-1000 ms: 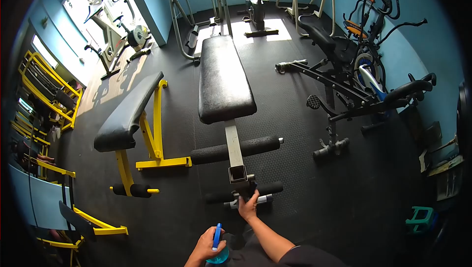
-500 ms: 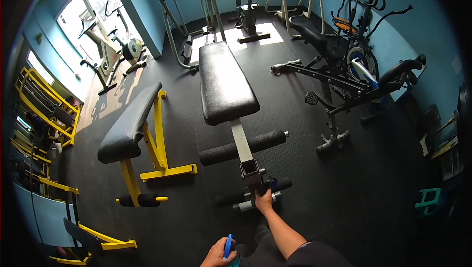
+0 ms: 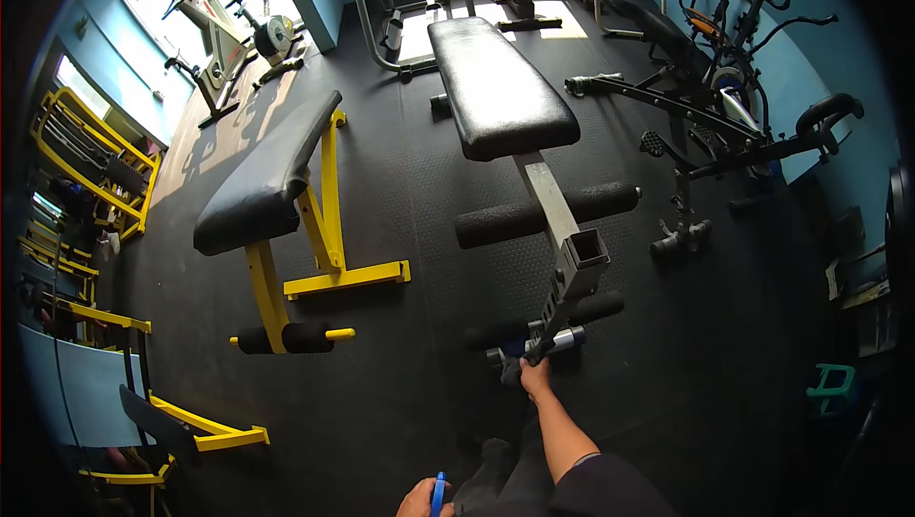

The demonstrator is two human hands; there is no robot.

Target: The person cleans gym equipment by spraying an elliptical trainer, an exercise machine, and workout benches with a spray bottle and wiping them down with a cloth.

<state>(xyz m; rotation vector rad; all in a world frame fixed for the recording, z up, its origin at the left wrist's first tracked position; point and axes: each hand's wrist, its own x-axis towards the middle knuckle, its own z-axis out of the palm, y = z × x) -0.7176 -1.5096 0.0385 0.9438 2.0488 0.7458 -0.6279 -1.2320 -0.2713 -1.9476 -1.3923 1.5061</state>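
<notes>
Low at the front of the weight bench [image 3: 503, 88], my right hand [image 3: 536, 379] is closed around a dark cloth [image 3: 512, 372]. The hand and cloth are against the lower end of the bench's metal post [image 3: 560, 303], beside the silver foot tube [image 3: 570, 338]. Foam rollers sit above it, the larger black roller [image 3: 500, 222] crossing the frame. At the bottom edge of the head view, my left hand [image 3: 416, 500] grips a spray bottle by its blue top [image 3: 438, 493]. The bottle's body is mostly cut off.
To the left stands a yellow-framed bench [image 3: 253, 183] with a black pad. A black exercise machine [image 3: 705, 136] stands at the right. A green stool [image 3: 831, 388] is near the right wall, and exercise bikes [image 3: 272, 36] stand by the bright window.
My view has shifted, so the benches appear higher, and the weight bench farther right. My right hand has moved down the post to its lower end with the cloth. My left hand has dropped lower in view.
</notes>
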